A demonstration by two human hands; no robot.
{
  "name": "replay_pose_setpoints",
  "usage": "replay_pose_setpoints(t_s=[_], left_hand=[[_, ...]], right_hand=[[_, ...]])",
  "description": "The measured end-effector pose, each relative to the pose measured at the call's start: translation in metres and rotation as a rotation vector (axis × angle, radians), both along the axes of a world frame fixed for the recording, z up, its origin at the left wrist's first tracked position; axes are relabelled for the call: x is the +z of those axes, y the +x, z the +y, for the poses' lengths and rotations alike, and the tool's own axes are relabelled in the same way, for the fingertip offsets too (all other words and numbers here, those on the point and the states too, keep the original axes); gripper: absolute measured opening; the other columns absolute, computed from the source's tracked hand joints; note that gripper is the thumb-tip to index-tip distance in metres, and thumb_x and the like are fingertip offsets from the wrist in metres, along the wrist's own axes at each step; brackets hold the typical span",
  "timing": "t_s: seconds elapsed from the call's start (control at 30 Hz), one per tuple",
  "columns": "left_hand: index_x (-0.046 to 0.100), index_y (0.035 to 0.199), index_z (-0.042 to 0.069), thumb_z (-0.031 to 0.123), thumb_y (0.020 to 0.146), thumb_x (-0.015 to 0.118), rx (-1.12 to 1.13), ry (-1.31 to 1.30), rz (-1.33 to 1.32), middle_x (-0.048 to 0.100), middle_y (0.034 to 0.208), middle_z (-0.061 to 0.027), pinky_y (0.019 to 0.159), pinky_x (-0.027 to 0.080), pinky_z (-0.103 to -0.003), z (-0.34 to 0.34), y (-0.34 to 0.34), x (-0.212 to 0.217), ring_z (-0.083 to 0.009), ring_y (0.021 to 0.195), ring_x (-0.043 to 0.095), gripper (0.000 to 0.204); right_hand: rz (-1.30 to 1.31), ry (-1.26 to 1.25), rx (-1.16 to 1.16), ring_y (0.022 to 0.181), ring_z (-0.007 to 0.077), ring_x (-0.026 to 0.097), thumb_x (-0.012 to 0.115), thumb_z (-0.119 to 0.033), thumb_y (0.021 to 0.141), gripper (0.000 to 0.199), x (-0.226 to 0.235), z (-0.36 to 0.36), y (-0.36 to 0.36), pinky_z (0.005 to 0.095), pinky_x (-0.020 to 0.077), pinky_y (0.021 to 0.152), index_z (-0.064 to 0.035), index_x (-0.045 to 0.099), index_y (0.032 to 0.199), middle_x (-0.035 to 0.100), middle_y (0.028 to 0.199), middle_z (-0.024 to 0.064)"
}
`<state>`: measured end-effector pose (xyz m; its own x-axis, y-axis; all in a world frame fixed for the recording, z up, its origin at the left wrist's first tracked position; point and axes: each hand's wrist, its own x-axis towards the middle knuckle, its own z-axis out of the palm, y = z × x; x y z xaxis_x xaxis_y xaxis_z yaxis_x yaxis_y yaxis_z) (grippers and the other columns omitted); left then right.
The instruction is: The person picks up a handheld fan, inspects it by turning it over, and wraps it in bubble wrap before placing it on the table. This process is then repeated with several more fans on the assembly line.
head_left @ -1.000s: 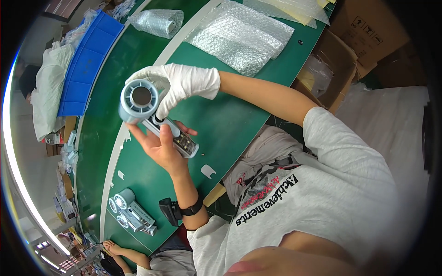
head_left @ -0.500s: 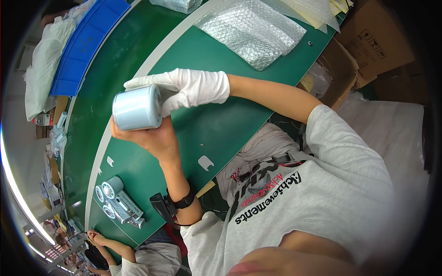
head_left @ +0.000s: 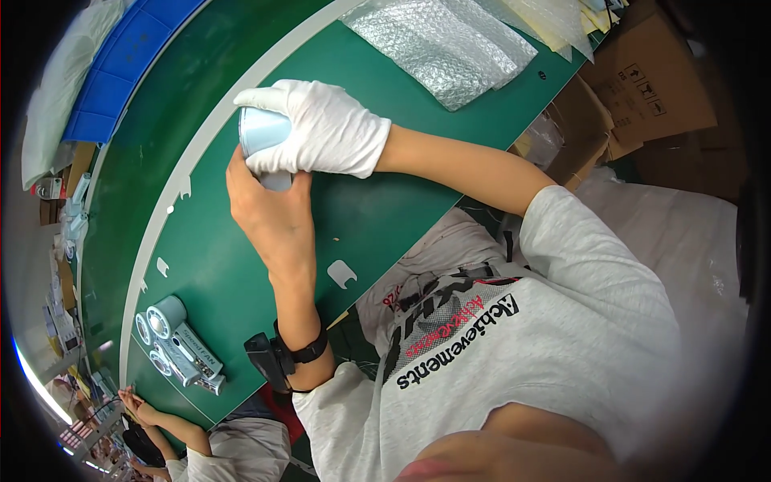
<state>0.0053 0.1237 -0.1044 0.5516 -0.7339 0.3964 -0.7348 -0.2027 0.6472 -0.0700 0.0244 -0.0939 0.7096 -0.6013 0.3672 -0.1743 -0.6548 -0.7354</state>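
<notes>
A light blue cylinder [head_left: 262,132] with a smooth, shiny side is held between my two hands above the green table. My right hand [head_left: 328,130], in a white glove, wraps over its side, with fingers reaching across the top and below. My bare left hand [head_left: 273,215] grips the lower end, thumb on one side and fingers on the other. Much of the cylinder is hidden behind the glove. A black device [head_left: 270,359] is strapped round my left wrist.
Small pale blue fans [head_left: 181,353] lie in a cluster on the table [head_left: 385,193] at lower left. White cut-out pieces [head_left: 341,274] are scattered about. Bubble wrap [head_left: 438,50] lies at the far side, a blue bin [head_left: 132,68] far left, cardboard boxes [head_left: 654,88] at right. A co-worker's hands [head_left: 138,406] show at lower left.
The cylinder has moved farther away and tilted, and my gloved right hand now covers most of its side. My left hand has shifted to its lower end. The whole view has shifted slightly.
</notes>
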Motion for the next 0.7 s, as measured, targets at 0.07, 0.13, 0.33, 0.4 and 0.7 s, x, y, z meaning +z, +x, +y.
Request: replay_pose_setpoints(t_s=[0.07,0.13,0.33,0.4,0.7], left_hand=[[0.046,0.11,-0.008,0.009,0.06,0.072,0.02,0.031,0.038,0.055,0.097,-0.0192,0.076,0.044,-0.035,0.0,-0.002,0.004,-0.0321,0.087,0.055,0.059],[0.046,0.109,-0.009,0.012,0.061,0.073,0.057,0.092,0.104,0.054,0.098,-0.0192,0.076,0.043,-0.034,0.0,-0.005,0.008,-0.0306,0.086,0.054,0.06],[0.044,0.109,-0.008,0.016,0.061,0.075,-0.021,-0.032,0.047,0.053,0.094,-0.0185,0.074,0.043,-0.035,-0.003,-0.009,0.005,-0.0297,0.082,0.053,0.062],[0.043,0.11,-0.006,0.018,0.062,0.075,-0.052,-0.189,-0.147,0.053,0.091,-0.0179,0.073,0.043,-0.036,-0.006,-0.01,0.004,-0.03,0.08,0.054,0.062],[0.044,0.109,-0.004,0.057,0.082,0.034,-1.027,-0.493,1.405,0.055,0.084,-0.0159,0.073,0.045,-0.033,-0.003,0.015,-0.008,-0.0257,0.077,0.054,0.067]], right_hand=[[0.054,-0.024,-0.055,0.087,0.0269,0.057,0.068,-0.036,0.066,0.056,-0.001,0.0,0.0,0.0328,0.0451,0.078,-0.0061,0.053,0.111,0.056,0.097,0.0173],[-0.077,0.173,0.058,0.084,0.0258,0.058,0.062,-0.031,0.072,0.045,-0.004,-0.007,-0.003,0.0315,0.0458,0.076,-0.0061,0.055,0.109,0.058,0.095,0.0159],[-0.151,-0.036,0.149,0.082,0.0234,0.059,0.052,-0.019,0.08,0.03,-0.021,-0.031,-0.001,0.0285,0.0464,0.073,-0.0064,0.057,0.106,0.06,0.092,0.0128],[-0.191,0.321,0.239,0.072,0.0217,0.059,0.044,-0.025,0.085,0.031,-0.015,-0.027,-0.003,0.0296,0.0474,0.067,-0.0051,0.059,0.103,0.062,0.087,0.0114],[0.036,1.009,0.661,0.092,0.0186,0.054,0.062,-0.019,0.075,0.06,0.016,-0.025,-0.011,0.0273,0.0449,0.078,-0.0059,0.037,0.127,0.055,0.105,0.0118]])
